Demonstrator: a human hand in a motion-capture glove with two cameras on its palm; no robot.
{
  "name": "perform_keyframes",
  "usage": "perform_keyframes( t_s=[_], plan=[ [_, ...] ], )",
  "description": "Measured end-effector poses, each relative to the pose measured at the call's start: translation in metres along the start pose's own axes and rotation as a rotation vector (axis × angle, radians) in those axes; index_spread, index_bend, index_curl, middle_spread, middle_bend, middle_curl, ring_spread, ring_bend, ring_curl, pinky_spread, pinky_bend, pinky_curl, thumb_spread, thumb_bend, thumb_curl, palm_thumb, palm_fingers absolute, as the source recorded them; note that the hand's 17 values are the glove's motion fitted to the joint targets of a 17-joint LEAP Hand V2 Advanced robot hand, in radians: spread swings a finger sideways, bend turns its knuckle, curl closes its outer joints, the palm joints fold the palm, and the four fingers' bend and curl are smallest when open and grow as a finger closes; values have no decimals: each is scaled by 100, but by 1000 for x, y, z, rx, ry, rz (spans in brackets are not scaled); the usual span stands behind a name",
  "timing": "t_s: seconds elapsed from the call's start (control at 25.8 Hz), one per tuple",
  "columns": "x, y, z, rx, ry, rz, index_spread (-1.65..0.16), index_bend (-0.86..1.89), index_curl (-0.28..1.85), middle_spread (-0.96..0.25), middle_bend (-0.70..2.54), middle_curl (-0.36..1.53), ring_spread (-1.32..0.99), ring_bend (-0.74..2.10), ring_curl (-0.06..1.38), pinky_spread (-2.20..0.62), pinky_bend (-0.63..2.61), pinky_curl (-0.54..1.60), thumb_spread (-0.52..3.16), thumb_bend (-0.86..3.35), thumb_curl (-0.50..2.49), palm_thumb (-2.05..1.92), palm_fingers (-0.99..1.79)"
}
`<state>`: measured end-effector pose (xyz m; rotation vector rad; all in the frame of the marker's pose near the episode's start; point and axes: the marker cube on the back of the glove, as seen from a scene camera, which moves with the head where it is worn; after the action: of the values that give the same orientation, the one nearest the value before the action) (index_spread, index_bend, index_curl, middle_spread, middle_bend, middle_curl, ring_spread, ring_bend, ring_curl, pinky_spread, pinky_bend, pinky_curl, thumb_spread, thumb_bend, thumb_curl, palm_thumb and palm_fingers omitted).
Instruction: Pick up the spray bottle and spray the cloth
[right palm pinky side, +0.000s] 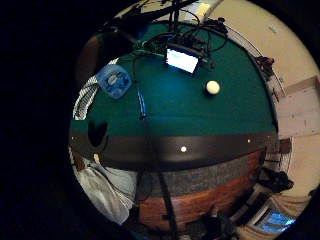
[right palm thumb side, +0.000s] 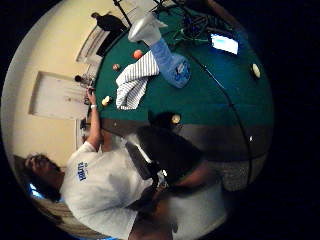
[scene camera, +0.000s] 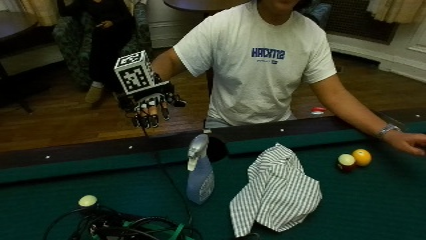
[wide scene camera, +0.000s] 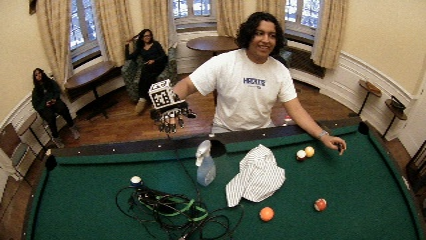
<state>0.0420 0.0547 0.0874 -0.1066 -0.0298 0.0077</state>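
A blue spray bottle (scene camera: 200, 179) with a grey trigger head stands upright on the green felt of the pool table (scene camera: 373, 200), near the rail. A striped cloth (scene camera: 276, 192) lies crumpled on the felt just beside the bottle. My gloved right hand (scene camera: 152, 104) hangs in the air above the rail, up and away from the bottle, fingers loosely pointing down and holding nothing. In the thumb side palm view the bottle (right palm thumb side: 167, 55) and the cloth (right palm thumb side: 132, 80) lie side by side on the felt, well away from the palm.
A tangle of cables with a small lit screen (wide scene camera: 176, 212) lies on the felt near the bottle, with a white ball (scene camera: 87, 201) beside it. Yellow and dark balls (scene camera: 354, 160) sit by the person's bare hand (scene camera: 411, 142) on the rail. Corner pocket (scene camera: 216, 147) behind the bottle.
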Motion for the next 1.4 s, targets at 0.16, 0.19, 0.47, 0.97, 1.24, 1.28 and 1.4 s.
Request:
perform_keyframes(
  t_s=[0.16,0.19,0.47,0.97,1.24,1.28,1.4],
  plan=[
    [4,8,15,-6,-50,8,-44,14,23,-9,18,28,-7,32,26,23,48,32,106,-2,24,28,39],
    [5,10,19,-6,-62,9,-44,14,23,-9,18,28,-7,32,26,23,48,32,106,-2,24,28,39],
    [9,13,41,1,-109,28,-44,14,24,-10,19,29,-7,32,27,23,47,32,107,-2,25,29,39],
    [8,11,62,30,-297,50,-44,14,25,-10,18,30,-8,33,28,23,46,33,109,-2,27,32,40],
    [5,5,73,56,-438,69,-43,13,24,-10,17,30,-8,36,30,22,47,34,110,1,29,42,41],
    [5,4,74,58,-451,72,-43,13,24,-10,17,30,-9,37,30,22,47,34,110,1,29,43,41],
    [4,-2,76,76,-484,80,-43,13,24,-10,18,30,-9,38,31,22,47,34,110,2,30,48,42]
  ],
)
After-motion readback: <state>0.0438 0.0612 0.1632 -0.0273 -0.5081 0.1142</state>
